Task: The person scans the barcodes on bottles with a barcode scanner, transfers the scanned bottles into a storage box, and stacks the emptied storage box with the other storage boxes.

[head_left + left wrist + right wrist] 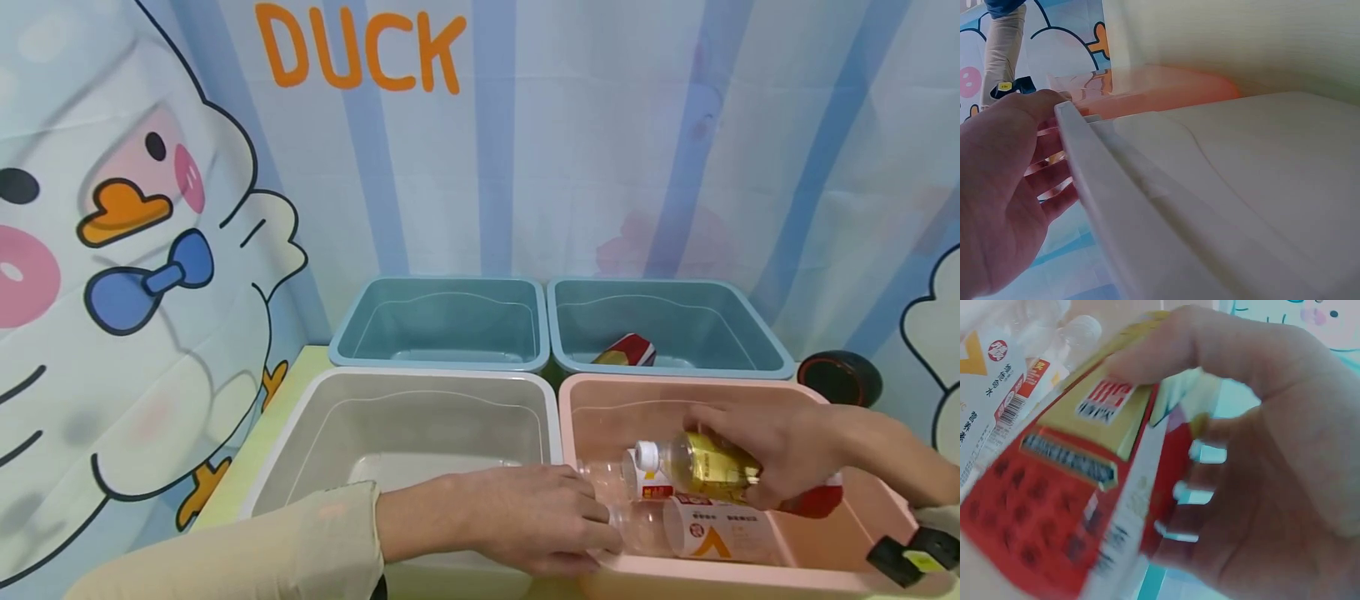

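Note:
My right hand grips a red and gold carton over the pink bin. Beside its gold end is the white cap of a clear bottle. Below lie clear bottles with white labels. The left hand is at the adjoining rims of the pink and grey bins, fingers loosely bent, thumb near the pale rim. In the head view its fingertips are near a bottle neck; whether they touch it, I cannot tell.
Two blue bins stand behind; the right one contains a red and gold carton. The grey bin is at the front left. A dark round object sits beyond the pink bin's far right corner.

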`<action>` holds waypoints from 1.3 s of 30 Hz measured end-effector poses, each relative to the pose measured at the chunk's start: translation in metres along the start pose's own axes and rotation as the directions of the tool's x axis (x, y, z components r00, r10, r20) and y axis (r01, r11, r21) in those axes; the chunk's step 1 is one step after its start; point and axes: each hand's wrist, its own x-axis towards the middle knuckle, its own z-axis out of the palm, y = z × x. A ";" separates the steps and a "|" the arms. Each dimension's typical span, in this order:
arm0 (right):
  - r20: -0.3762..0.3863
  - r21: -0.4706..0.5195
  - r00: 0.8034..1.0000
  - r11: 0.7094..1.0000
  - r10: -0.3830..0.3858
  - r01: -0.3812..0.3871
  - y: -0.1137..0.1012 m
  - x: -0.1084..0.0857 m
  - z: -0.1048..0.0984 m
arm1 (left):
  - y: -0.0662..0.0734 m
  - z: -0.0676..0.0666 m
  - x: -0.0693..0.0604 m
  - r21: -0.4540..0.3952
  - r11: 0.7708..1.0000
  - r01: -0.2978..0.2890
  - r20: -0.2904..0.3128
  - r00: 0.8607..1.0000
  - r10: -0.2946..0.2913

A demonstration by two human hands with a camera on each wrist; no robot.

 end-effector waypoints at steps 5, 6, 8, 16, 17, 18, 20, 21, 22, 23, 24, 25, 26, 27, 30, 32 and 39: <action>-0.068 0.137 0.998 0.990 -0.014 0.023 0.001 0.002 -0.006 | 0.000 0.000 0.000 0.012 1.000 -0.001 0.000 1.000 0.001; -0.080 0.167 0.997 0.986 -0.010 0.024 0.002 0.002 -0.007 | 0.000 0.000 0.000 0.016 1.000 -0.002 -0.001 1.000 0.002; -0.119 0.208 0.993 0.977 -0.022 0.047 0.004 0.003 -0.009 | 0.000 0.000 0.000 0.019 1.000 -0.003 -0.001 1.000 0.003; -0.269 0.275 0.961 0.951 -0.064 0.141 0.008 0.004 -0.011 | 0.000 0.000 0.000 0.019 1.000 -0.009 0.000 1.000 0.009; -0.286 0.277 0.956 0.950 -0.061 0.144 0.008 0.004 -0.012 | 0.000 0.000 0.000 0.016 1.000 -0.007 0.000 1.000 0.007; -0.301 0.284 0.952 0.948 -0.057 0.146 0.007 0.004 -0.012 | 0.000 0.000 0.000 0.013 1.000 -0.006 0.001 1.000 0.006; -0.326 0.309 0.944 0.940 -0.039 0.146 0.007 0.005 -0.013 | 0.000 0.000 0.000 0.015 1.000 -0.003 0.002 1.000 0.003; -0.339 0.317 0.940 0.937 -0.031 0.145 0.007 0.005 -0.014 | 0.000 0.000 0.000 0.017 1.000 -0.003 0.002 1.000 0.003; -0.352 0.326 0.936 0.935 -0.020 0.143 0.008 0.005 -0.014 | 0.000 0.000 0.000 0.019 1.000 -0.002 0.003 1.000 0.002; -0.370 0.332 0.929 0.932 -0.014 0.146 0.008 0.005 -0.015 | 0.000 0.000 0.000 0.021 1.000 -0.001 0.003 1.000 0.001; -0.387 0.341 0.922 0.929 0.001 0.142 0.008 0.006 -0.015 | 0.000 0.000 0.000 0.025 1.000 -0.001 0.003 1.000 0.001; -0.404 0.353 0.915 0.924 0.011 0.145 0.009 0.006 -0.015 | 0.000 0.000 0.000 0.027 1.000 0.000 0.004 1.000 0.000; -0.425 0.362 0.905 0.920 0.021 0.148 0.009 0.006 -0.016 | 0.000 0.000 0.000 0.025 1.000 0.001 0.004 1.000 -0.001; -0.443 0.378 0.896 0.914 0.039 0.147 0.010 0.006 -0.016 | 0.000 0.000 0.000 0.026 1.000 0.001 0.004 1.000 -0.001; -0.505 0.407 0.859 0.902 0.088 0.147 0.012 0.007 -0.016 | 0.000 0.000 0.000 0.021 1.000 0.002 0.006 1.000 -0.002; -0.540 0.415 0.836 0.895 0.097 0.165 0.015 0.007 -0.016 | -0.001 0.000 0.000 0.013 1.000 0.002 0.005 1.000 -0.002; -0.583 0.550 0.812 0.746 0.021 0.375 0.032 0.007 -0.016 | -0.002 0.000 -0.001 -0.021 1.000 0.002 0.003 1.000 -0.002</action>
